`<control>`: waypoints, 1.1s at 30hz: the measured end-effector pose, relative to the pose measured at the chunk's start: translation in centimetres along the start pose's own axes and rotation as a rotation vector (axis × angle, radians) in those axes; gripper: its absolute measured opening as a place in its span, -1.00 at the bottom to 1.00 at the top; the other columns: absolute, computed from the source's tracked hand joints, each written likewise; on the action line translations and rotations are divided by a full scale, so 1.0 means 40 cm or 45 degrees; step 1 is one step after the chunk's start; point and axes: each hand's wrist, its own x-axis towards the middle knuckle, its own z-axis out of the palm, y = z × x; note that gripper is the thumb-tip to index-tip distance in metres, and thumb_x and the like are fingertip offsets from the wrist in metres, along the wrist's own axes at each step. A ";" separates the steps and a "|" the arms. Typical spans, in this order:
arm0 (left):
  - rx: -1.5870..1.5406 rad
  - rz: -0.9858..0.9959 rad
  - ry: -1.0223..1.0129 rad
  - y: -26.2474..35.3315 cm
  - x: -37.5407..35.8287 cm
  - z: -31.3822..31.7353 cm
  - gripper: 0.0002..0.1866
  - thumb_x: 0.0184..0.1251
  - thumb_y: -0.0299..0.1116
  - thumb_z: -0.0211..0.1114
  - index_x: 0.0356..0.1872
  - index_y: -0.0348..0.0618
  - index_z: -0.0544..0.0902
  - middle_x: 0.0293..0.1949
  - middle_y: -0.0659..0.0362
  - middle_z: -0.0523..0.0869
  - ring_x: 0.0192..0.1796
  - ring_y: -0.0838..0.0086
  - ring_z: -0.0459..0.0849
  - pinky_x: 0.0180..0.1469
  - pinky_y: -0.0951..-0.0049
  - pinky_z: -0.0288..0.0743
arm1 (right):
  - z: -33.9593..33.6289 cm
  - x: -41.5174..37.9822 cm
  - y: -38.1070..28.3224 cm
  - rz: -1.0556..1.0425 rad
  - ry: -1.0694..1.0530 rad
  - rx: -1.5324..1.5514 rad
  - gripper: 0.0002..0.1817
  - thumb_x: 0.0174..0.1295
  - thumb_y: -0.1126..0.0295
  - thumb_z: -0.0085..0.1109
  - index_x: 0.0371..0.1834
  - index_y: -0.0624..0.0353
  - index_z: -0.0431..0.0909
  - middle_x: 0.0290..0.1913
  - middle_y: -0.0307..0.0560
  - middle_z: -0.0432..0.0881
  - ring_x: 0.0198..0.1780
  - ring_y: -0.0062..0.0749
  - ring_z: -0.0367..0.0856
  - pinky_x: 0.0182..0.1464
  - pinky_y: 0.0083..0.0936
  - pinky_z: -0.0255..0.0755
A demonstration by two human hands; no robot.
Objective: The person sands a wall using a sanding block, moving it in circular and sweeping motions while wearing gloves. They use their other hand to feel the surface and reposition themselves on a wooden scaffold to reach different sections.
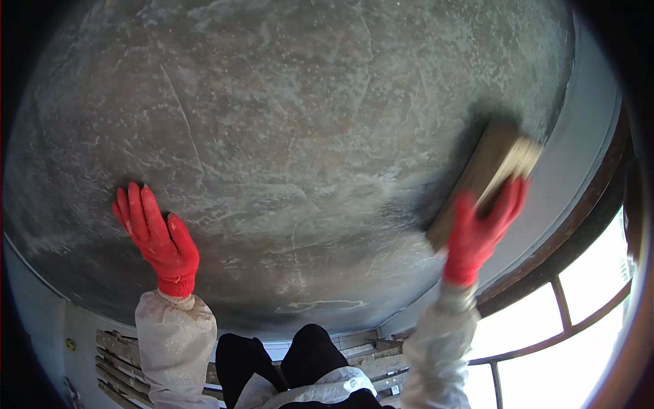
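In the head view a broad grey, mottled surface [286, 136] like rough plaster fills most of the picture, with thin pale lines and specks on it. My left hand [155, 232], in a red glove, lies against it at the left with fingers stretched out and nothing held. At the right, my right hand [480, 228], also red-gloved and a little blurred, grips a long wooden block [477, 174]. The block is tilted and lies against or close to the grey surface, near its right border. Its underside is hidden from me.
A smooth light-grey band [552, 184] borders the surface on the right. Beyond it are bright window panes [531, 320] in dark frames. Wooden slats [371, 358] are below, around my dark-clothed legs [313, 351]. A pale door or wall panel [71, 317] stands lower left.
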 end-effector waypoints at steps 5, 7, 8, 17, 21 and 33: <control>0.000 -0.015 -0.018 0.004 0.001 -0.004 -0.48 0.44 -0.32 -0.09 0.32 -0.46 0.32 0.37 -0.23 0.30 0.41 -0.24 0.19 0.43 -0.22 -0.02 | -0.071 -0.689 0.042 0.086 -0.399 0.049 0.18 -0.16 0.15 0.53 0.54 0.00 -0.05 0.47 0.39 -0.02 0.46 0.35 0.06 0.37 0.18 0.09; -0.011 -0.012 -0.001 0.003 0.004 0.001 -0.48 0.44 -0.31 -0.09 0.32 -0.46 0.32 0.37 -0.23 0.30 0.41 -0.24 0.19 0.43 -0.22 -0.02 | -0.078 -0.667 0.027 0.063 -0.424 0.122 0.13 -0.14 0.18 0.54 0.52 -0.01 0.02 0.46 0.38 0.02 0.44 0.34 0.10 0.35 0.16 0.14; -0.002 -0.017 -0.008 0.002 0.004 0.001 -0.48 0.44 -0.31 -0.09 0.31 -0.46 0.32 0.37 -0.23 0.31 0.41 -0.24 0.19 0.43 -0.22 -0.01 | -0.075 -0.618 0.024 0.050 -0.406 0.138 0.09 -0.11 0.17 0.53 0.51 -0.01 0.05 0.46 0.39 0.04 0.43 0.34 0.12 0.35 0.15 0.15; 0.007 -0.020 0.001 0.000 0.001 0.001 -0.47 0.43 -0.31 -0.09 0.31 -0.46 0.33 0.35 -0.23 0.33 0.40 -0.24 0.21 0.43 -0.22 -0.01 | 0.029 0.153 -0.103 -0.152 0.029 0.101 -0.07 -0.12 0.24 0.55 0.40 0.07 0.31 0.42 0.25 0.21 0.37 0.17 0.29 0.31 -0.09 0.29; -0.010 -0.039 -0.018 -0.001 -0.001 -0.002 -0.47 0.41 -0.30 -0.08 0.30 -0.47 0.35 0.35 -0.22 0.33 0.40 -0.23 0.22 0.44 -0.23 -0.02 | 0.008 -0.092 -0.105 0.011 -0.063 0.035 -0.07 -0.06 0.17 0.48 0.43 0.13 0.24 0.42 0.33 0.16 0.37 0.28 0.25 0.34 0.01 0.22; -0.034 -0.057 -0.058 0.005 0.003 -0.007 -0.48 0.40 -0.29 -0.06 0.28 -0.45 0.38 0.34 -0.21 0.36 0.41 -0.22 0.22 0.44 -0.23 -0.04 | -0.008 -0.177 -0.138 -0.083 -0.208 0.054 0.07 -0.29 0.31 0.59 0.42 0.08 0.21 0.41 0.33 0.17 0.35 0.33 0.22 0.27 0.11 0.24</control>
